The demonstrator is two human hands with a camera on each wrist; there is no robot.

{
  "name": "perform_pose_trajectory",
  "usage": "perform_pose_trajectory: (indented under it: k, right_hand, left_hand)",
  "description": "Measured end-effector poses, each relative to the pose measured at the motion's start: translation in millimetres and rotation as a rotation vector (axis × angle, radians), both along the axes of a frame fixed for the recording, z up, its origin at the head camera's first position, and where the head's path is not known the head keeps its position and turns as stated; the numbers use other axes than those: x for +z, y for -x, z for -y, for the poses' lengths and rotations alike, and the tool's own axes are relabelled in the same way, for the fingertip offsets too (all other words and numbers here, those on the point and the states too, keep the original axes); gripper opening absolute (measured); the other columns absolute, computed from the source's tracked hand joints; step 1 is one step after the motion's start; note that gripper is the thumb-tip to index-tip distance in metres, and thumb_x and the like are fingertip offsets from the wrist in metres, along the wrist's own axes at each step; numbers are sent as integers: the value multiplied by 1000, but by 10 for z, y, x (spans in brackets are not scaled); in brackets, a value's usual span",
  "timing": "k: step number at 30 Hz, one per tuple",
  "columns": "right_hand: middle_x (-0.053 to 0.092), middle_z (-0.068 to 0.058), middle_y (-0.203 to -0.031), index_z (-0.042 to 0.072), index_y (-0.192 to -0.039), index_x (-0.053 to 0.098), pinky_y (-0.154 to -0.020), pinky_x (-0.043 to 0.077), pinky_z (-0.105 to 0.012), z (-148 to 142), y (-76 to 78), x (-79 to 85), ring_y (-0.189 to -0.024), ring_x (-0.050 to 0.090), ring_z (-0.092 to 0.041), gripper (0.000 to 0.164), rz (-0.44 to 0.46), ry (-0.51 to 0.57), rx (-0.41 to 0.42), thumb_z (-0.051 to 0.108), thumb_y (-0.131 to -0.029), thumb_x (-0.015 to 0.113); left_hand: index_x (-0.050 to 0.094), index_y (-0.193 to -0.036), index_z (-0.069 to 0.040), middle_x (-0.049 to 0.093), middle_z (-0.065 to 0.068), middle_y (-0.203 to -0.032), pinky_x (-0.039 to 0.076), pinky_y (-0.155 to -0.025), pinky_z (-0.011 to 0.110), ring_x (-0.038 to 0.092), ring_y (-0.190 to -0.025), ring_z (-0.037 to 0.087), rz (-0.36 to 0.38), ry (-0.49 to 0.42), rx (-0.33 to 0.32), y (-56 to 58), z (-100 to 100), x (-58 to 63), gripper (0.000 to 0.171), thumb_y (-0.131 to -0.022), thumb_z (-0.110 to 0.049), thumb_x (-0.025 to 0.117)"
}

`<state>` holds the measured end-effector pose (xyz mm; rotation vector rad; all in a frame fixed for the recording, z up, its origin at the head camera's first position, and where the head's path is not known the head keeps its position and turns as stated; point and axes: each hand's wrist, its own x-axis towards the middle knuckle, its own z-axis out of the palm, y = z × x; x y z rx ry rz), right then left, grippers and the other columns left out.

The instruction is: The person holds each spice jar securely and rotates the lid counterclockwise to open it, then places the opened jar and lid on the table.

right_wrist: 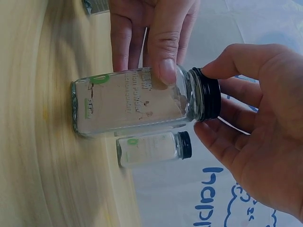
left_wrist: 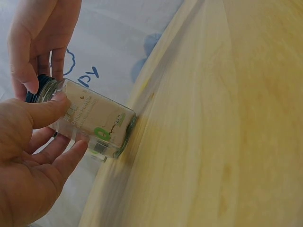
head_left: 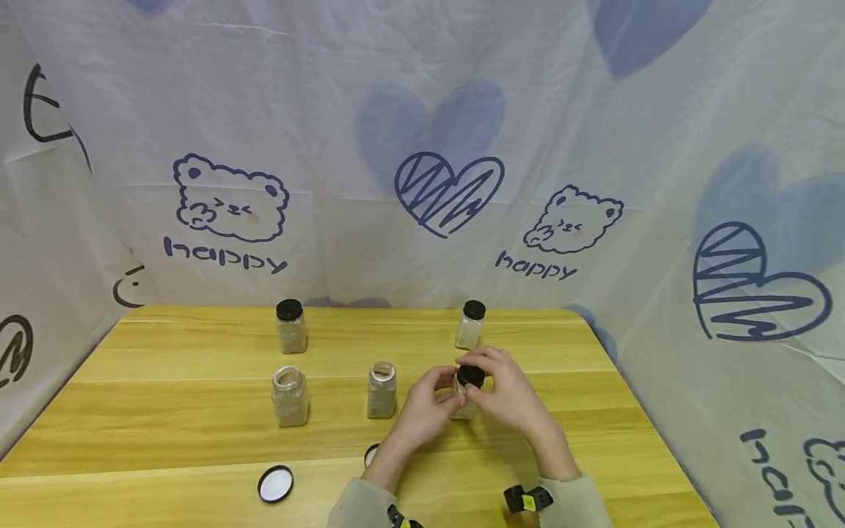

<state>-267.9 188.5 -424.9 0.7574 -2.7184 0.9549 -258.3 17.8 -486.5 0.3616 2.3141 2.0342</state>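
A square glass spice jar (right_wrist: 128,101) of pale powder stands on the table, its black screw lid (right_wrist: 209,94) on the neck. My left hand (head_left: 425,407) grips the jar's body, thumb on one side and fingers on the other, as the left wrist view shows. Around the lid curl the thumb and fingers of my right hand (head_left: 505,389). To the left stand two lidless jars, one nearer jar (head_left: 381,392) and one farther jar (head_left: 290,400). A loose lid (head_left: 275,484) lies with its white inside up, and another lid (head_left: 371,455) is partly hidden by my left wrist.
Two capped jars stand at the back of the wooden table (head_left: 165,411): a left jar (head_left: 291,328) and a right jar (head_left: 471,326), the latter just behind my hands. A printed cloth (head_left: 343,242) hangs along the table's back edge and sides.
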Motion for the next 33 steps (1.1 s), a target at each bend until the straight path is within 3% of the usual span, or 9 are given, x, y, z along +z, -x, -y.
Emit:
perform_pose_trajectory:
  k: [6,13,21,33]
  right_hand:
    - [67,-6,-129,7,-125,74,-95,58,-49,1,-14,2,-118,59,-29,41,-16,0,-1,0,-85,79]
    - [63,-9,-134,6,-131,71,-97,57,-51,1,-15,7,-123,58,-32,46,25,24,-14,6,-86,83]
    - [62,-8,-125,8,-131,69,-89,58,-49,6,5,-2,-106,60,-24,49,60,30,-78,17,-86,87]
    - [63,-7,-118,6,-125,71,-89,58,-49,20,4,-5,-102,61,-24,41,85,4,-114,13,-88,85]
  left_hand:
    - [54,-142,2,59,19,-138,52,-110,41,54,-134,35,7,9,-4,-6,1,6,48,-98,-4,72]
    - [56,-140,2,60,19,-136,52,-110,42,55,-133,35,0,2,-6,-4,6,-1,45,-98,-4,71]
    - [57,-139,1,61,18,-135,53,-108,40,56,-132,34,2,-1,-4,-4,8,-12,43,-98,-4,71]
    - [57,-138,0,61,18,-135,54,-107,39,56,-132,34,-3,19,3,2,5,-12,42,-99,-6,71]
